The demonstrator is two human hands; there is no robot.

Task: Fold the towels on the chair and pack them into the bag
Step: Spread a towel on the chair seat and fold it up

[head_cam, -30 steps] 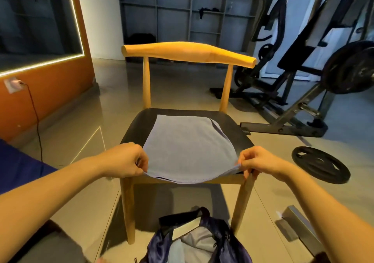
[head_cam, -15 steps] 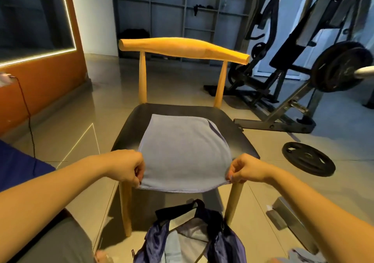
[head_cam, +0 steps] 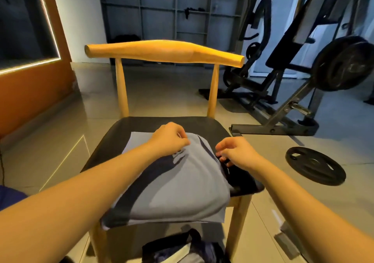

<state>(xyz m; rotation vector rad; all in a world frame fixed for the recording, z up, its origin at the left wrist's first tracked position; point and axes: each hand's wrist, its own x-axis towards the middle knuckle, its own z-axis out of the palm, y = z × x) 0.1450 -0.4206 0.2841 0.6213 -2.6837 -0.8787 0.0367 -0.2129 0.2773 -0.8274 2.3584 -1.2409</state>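
Navy bag [head_cam: 172, 249] half out of frame

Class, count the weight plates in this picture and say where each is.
2. One weight plate lies flat on the floor right of the chair; another plate is mounted on the gym machine behind. More may be stacked behind it.

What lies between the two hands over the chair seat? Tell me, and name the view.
Only the towel: its grey-blue cloth spans from the left hand to the right hand, shown in the head view.
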